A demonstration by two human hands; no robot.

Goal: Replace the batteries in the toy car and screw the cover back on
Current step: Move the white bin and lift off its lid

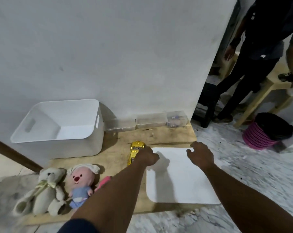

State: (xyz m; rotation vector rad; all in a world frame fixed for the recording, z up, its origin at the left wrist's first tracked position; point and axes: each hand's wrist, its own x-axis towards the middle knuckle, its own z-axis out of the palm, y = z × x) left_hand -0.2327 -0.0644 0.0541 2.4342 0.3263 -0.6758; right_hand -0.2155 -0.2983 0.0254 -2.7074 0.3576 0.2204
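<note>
Toy car [135,153], small and shiny gold, lying on pale wooden board [115,158], just left of flat white square tray [179,185]. Left hand [147,157] against its right side, fingers curled, grip hard to tell. Long way pointing from near edge toward grey wall [125,64]. Right hand [200,153] over tray, fingers loose and apart.

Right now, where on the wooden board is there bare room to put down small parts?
The white mat is bare nearly all over; only the right hand hangs at its far edge. Bare board lies between bin and car, and a strip between clear boxes and mat. Crowded: the near-left corner, with plush toys.
</note>
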